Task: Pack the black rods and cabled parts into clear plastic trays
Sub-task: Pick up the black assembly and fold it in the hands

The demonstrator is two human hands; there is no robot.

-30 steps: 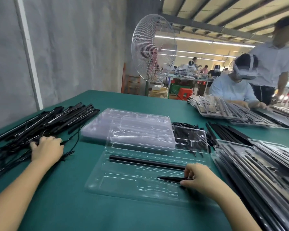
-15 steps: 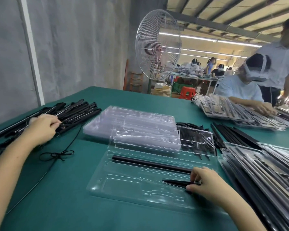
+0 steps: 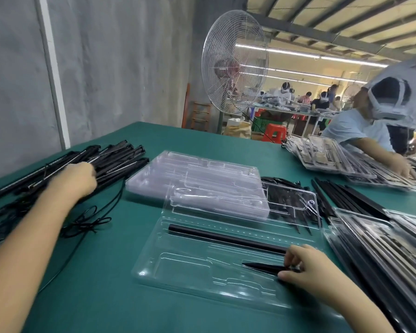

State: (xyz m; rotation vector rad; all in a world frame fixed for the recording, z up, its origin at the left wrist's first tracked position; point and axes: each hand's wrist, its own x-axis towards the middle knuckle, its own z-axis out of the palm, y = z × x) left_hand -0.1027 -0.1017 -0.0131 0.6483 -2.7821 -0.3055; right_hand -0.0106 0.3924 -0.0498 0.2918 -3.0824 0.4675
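My open clear tray lies in front of me on the green table, only partly packed. One long black rod sits in its far channel. My right hand pinches a short tapered black part between thumb and fingers, low over a slot at the tray's right end. The wide pocket on the tray's left side and the narrow slots nearest me hold nothing, so I judge this tray about half done, with a cabled part to come. My left hand is in among the pile of cabled rods at far left; it is blurred, and I cannot tell whether its fingers grip one. Just behind the tray is a stack of empty trays, many unfilled. At my right, filled trays lie stacked, with loose black rods beyond them.
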